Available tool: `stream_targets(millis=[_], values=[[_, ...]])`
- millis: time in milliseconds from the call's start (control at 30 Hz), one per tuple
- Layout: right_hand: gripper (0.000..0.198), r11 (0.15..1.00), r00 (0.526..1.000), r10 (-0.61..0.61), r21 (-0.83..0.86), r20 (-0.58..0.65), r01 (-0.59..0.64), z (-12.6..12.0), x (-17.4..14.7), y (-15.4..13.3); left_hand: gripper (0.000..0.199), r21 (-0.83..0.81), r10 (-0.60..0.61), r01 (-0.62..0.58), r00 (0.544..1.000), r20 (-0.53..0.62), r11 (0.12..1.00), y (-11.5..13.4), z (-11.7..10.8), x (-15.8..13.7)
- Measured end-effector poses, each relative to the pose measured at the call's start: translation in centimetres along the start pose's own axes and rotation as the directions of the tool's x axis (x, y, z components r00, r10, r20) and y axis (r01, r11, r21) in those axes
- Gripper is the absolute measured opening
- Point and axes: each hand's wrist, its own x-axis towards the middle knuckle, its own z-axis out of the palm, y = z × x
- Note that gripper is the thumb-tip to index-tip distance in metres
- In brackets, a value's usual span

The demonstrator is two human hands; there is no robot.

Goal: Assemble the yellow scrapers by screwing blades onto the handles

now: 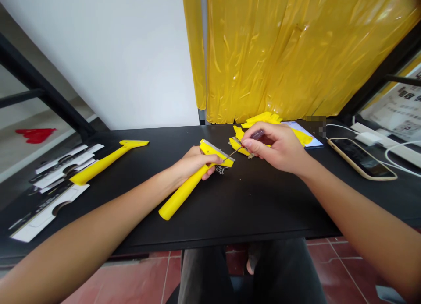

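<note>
My left hand (197, 161) is closed around the neck of a yellow scraper (184, 192), just below its wide head, with the long handle slanting down toward the table's front edge. Along the head runs a thin grey blade edge. In my right hand (276, 146) is a screwdriver (258, 134), its dark purple handle pinched by the fingers. The thin shaft points down and left, its tip at the scraper's head near my left thumb. Small screws (221, 168) lie in a heap on the table by the head. Behind my right hand are yellow scraper heads (237, 143), partly covered.
Another yellow scraper (108, 161) rests at the left against black-and-white cardboard sleeves (54, 207). On the right of the black table (250, 216) lie a phone (362, 157), a white charger (367, 139) and cables. Yellow plastic film (279, 54) hangs behind; metal frame posts flank the table.
</note>
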Motion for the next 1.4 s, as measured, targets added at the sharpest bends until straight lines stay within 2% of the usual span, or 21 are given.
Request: stream_targets(millis=[133, 300, 467, 633, 800, 933, 1067, 1167, 1333, 1400], values=[[0.015, 0.990, 0.998, -0.063, -0.131, -0.022, 0.059, 0.0, 0.0, -0.2, 0.012, -0.021, 0.015, -0.015, 1.000, -0.027, 1.000, -0.2, 0.0, 0.1], [0.016, 0.975, 0.993, -0.120, -0.193, -0.019, 0.114, 0.2, -0.1, -0.4, 0.013, -0.049, 0.019, -0.020, 1.000, -0.022, 0.999, -0.2, 0.0, 0.1], [0.017, 0.973, 0.993, -0.119, -0.202, -0.025, 0.112, 0.3, -0.2, -0.6, 0.014, -0.051, 0.005, -0.007, 1.000, -0.023, 0.999, -0.2, 0.0, 0.1], [0.023, 0.952, 0.987, -0.143, -0.284, -0.074, 0.117, 0.3, -0.1, -0.6, 0.018, -0.067, 0.024, -0.030, 0.995, -0.093, 0.997, 0.1, -0.1, 0.1], [0.030, 0.913, 0.975, -0.159, -0.398, -0.155, 0.086, 0.4, 0.2, -0.5, 0.021, -0.045, 0.078, -0.088, 0.979, -0.189, 0.995, 0.9, 0.2, -0.5], [0.040, 0.860, 0.971, -0.104, -0.510, -0.215, -0.021, 0.9, 0.3, 0.1, 0.022, -0.025, 0.102, -0.108, 0.979, -0.177, 0.994, 0.9, 0.2, -0.5], [0.045, 0.851, 0.986, 0.015, -0.516, -0.164, -0.099, 1.2, 0.5, 1.0, 0.024, -0.046, 0.082, -0.091, 0.982, -0.169, 0.995, 0.1, -0.3, 0.1], [0.043, 0.860, 0.989, 0.096, -0.491, -0.108, -0.137, 1.0, 0.6, 1.5, 0.023, -0.069, 0.081, -0.100, 0.968, -0.236, 0.993, -0.3, -0.8, 0.5], [0.040, 0.774, 0.992, 0.122, -0.625, -0.015, -0.104, 1.0, 0.5, 1.8, 0.012, -0.097, 0.109, -0.147, 0.941, -0.321, 0.984, -0.1, -1.4, 0.7], [0.033, 0.769, 0.992, 0.125, -0.634, 0.027, -0.080, 1.2, 0.4, 1.8, 0.012, -0.098, 0.137, -0.179, 0.933, -0.333, 0.979, -0.1, -1.5, 0.7]])
